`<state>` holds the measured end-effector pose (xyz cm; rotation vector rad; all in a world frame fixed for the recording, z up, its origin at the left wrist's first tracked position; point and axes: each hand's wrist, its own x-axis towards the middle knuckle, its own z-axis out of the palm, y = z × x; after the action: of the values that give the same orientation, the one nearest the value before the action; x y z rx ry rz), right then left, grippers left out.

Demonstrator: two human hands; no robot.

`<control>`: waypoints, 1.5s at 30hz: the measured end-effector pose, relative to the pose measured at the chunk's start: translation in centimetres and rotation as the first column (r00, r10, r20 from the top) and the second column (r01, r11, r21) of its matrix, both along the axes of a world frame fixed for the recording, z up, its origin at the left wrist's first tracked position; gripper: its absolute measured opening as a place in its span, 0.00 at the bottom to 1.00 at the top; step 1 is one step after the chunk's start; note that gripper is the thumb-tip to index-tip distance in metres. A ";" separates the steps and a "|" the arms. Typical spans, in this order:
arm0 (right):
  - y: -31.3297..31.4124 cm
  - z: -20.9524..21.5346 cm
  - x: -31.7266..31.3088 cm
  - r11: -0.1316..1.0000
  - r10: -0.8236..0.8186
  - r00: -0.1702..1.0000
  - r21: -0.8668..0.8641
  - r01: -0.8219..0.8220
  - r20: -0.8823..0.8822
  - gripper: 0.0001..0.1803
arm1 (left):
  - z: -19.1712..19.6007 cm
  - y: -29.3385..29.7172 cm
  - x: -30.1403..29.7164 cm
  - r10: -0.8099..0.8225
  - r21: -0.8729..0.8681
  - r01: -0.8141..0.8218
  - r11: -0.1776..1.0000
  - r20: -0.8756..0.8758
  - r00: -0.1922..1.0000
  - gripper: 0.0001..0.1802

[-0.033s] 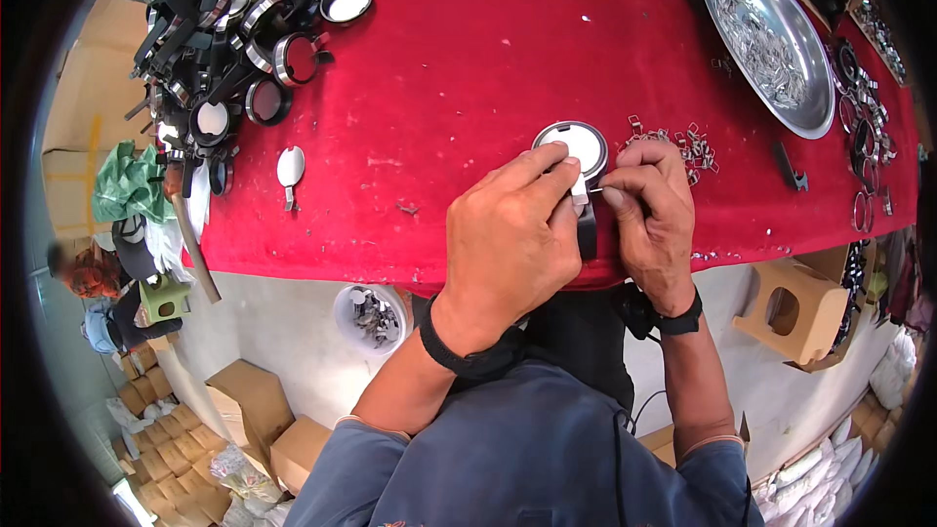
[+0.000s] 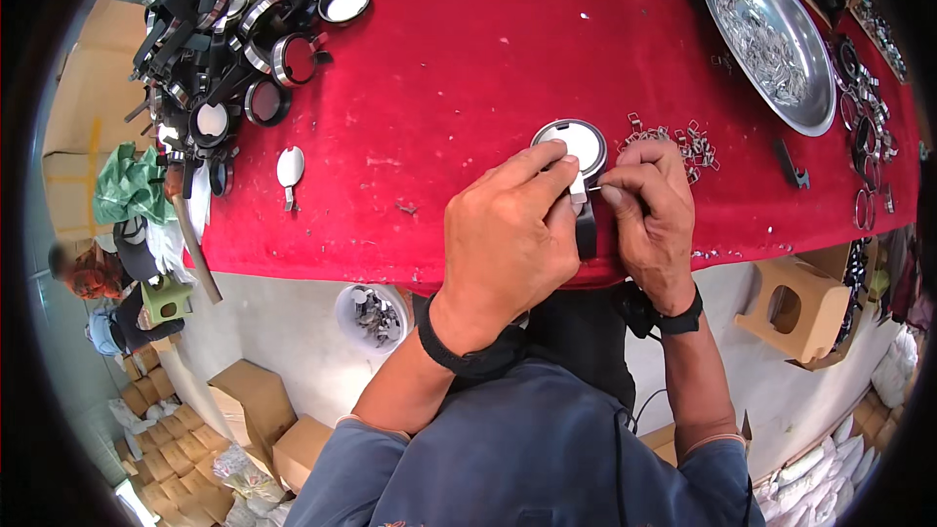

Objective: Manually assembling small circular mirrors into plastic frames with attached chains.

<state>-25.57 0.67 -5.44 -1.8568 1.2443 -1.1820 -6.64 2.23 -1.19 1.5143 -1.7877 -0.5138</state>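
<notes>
Near the front edge of the red cloth lies a round, dark-rimmed piece (image 2: 586, 143) with a white disc face and a black handle (image 2: 586, 234) reaching toward me. My left hand (image 2: 515, 224) is closed on it, fingertips over the disc and its pale tab (image 2: 578, 190), thumb beside the handle. Between the thumb and forefinger of my right hand (image 2: 652, 210) is a thin metal pin (image 2: 597, 187), its tip at the joint of tab and handle. Small bent wire clips (image 2: 695, 151) are scattered just beyond my right hand. My fingers partly hide the joint.
A heap of similar black-handled round pieces (image 2: 229, 29) fills the far left. One loose white disc with a tab (image 2: 290, 168) lies nearer. At the far right are a steel bowl of small metal parts (image 2: 717, 0), a dark flat tool (image 2: 789, 166) and several rings (image 2: 864, 176).
</notes>
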 end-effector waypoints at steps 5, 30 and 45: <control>-0.1 -0.1 0.5 0.999 0.010 1.000 -0.035 -0.011 -0.010 0.09 | 0.0 0.0 -0.1 -0.013 0.013 0.013 1.000 0.003 1.000 0.17; 2.8 -1.1 0.5 0.973 -0.002 0.990 -0.228 -0.031 -0.141 0.34 | -0.6 0.0 0.0 -0.039 0.027 0.040 0.999 -0.038 0.999 0.17; 2.8 -1.6 0.7 0.941 -0.215 0.972 -0.246 0.232 0.092 0.22 | -0.8 0.0 0.4 -0.004 0.122 0.022 0.992 -0.143 0.990 0.18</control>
<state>-24.89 3.43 -7.07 -1.8754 1.3468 -1.5776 -6.24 2.18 -2.03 1.5093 -1.6824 -0.7326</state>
